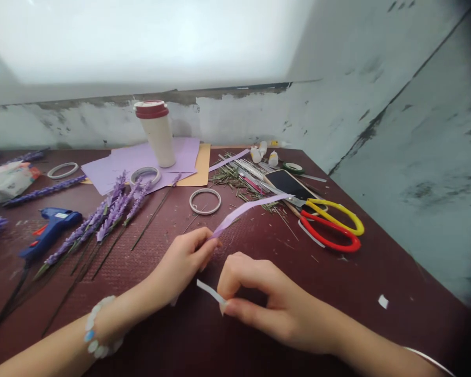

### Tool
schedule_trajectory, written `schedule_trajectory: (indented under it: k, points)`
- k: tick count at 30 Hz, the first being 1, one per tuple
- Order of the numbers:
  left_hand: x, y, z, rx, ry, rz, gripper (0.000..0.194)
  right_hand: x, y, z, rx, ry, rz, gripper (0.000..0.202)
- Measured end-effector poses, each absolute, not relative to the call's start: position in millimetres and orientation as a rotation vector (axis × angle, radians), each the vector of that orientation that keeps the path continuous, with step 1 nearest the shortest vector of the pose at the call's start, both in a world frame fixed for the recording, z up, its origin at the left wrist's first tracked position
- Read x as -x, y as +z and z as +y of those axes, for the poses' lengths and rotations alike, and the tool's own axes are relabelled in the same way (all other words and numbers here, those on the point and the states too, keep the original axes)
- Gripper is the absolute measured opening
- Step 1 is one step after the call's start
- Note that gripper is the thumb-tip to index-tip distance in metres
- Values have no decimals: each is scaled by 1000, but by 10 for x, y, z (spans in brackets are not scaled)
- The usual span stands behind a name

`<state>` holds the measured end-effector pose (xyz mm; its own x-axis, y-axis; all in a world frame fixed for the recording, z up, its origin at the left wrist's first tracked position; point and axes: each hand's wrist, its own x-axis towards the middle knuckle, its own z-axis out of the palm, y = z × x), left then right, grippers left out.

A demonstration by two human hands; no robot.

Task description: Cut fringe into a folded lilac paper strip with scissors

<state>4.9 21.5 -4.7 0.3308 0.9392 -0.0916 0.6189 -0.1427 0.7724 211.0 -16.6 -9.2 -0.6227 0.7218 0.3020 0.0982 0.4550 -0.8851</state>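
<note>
My left hand (196, 248), with a beaded bracelet on its wrist, pinches one end of a long purple paper strip (243, 208). From there the strip runs up and right to the tips of the scissors. Thumb and forefinger of my right hand (255, 296) are closed on a short narrow white strip (211, 291), which looks like tape or its backing and points left toward my left hand. Red-and-yellow-handled scissors (333, 222) lie to the right. A roll of tape (205, 201) lies flat just beyond my left hand.
A lidded paper cup (157, 133) stands on purple paper sheets (100, 170) at the back. Left are a blue glue gun (51, 230) and purple flower stems (110, 209). Behind the scissors lie a black phone-like slab (288, 183), a heap of stems (235, 175) and small bottles (262, 149).
</note>
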Motion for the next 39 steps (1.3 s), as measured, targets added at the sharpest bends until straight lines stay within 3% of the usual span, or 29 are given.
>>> schedule_trajectory:
  k: [6, 16, 27, 32, 39]
  points:
    - [-104, -181, 65, -1576, 690, 1210, 26, -1915, -105, -185, 731, 1542, -1689, 30]
    - [-283, -59, -123, -1544, 872, 1374, 23, -1821, -248, -327, 975, 1536, -1501, 41]
    - [-340, -321, 15, -1913, 905, 1180, 21, -2014, -387, -336, 1103, 1360, -1658, 34]
    - [-313, -213, 53, -1950, 922, 1209, 22, -1935, -343, -331, 1130, 1359, -1740, 28]
    - [-259, 6, 408, -2037, 759, 1090, 27, -2080, -305, -315, 1192, 849, -1997, 32]
